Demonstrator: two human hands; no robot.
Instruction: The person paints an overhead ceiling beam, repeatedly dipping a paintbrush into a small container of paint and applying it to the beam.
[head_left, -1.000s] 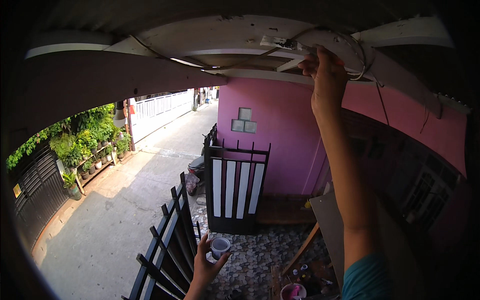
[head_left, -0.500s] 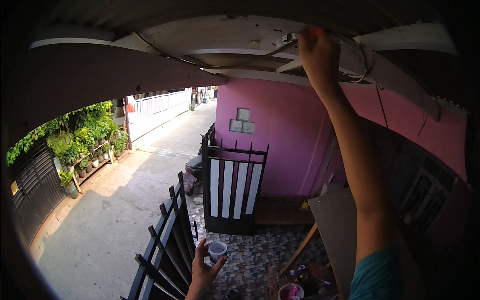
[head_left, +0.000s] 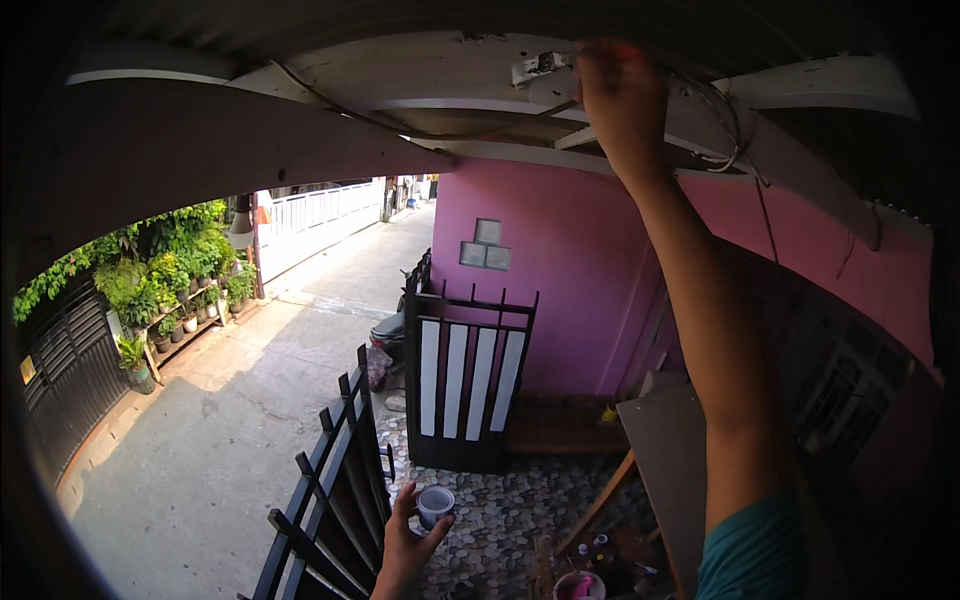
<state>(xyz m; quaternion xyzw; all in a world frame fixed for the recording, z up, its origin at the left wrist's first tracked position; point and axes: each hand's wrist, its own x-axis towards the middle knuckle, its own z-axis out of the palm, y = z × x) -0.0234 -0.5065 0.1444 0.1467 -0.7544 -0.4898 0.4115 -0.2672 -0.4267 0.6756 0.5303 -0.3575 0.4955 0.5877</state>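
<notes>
The left hand (head_left: 405, 545), at the lower centre, holds a small clear cup (head_left: 435, 518) — thumb and fingers parted to its width, gripping its sides. The cup's mouth faces up toward the viewer; its axis runs close to upright. This hand enters from the lower edge, thumb on the right, fingers raised on the left.

The right hand (head_left: 622, 105) is raised overhead, its forearm running steeply up from the teal sleeve (head_left: 752, 550). The fingers are bent and closed on a flat white-and-dark tool (head_left: 541, 68); exact finger placement is blurred. The tool lies at the pale beam (head_left: 420, 75), long axis roughly crosswise, free end pointing left and slightly down. Whether it touches the beam cannot be determined.

Farther out: a black gate panel with white slats (head_left: 457, 380), then a pink wall (head_left: 570, 250). Across the sunlit street (head_left: 230, 430) — potted plants (head_left: 190, 300) on a stepped rack.
</notes>
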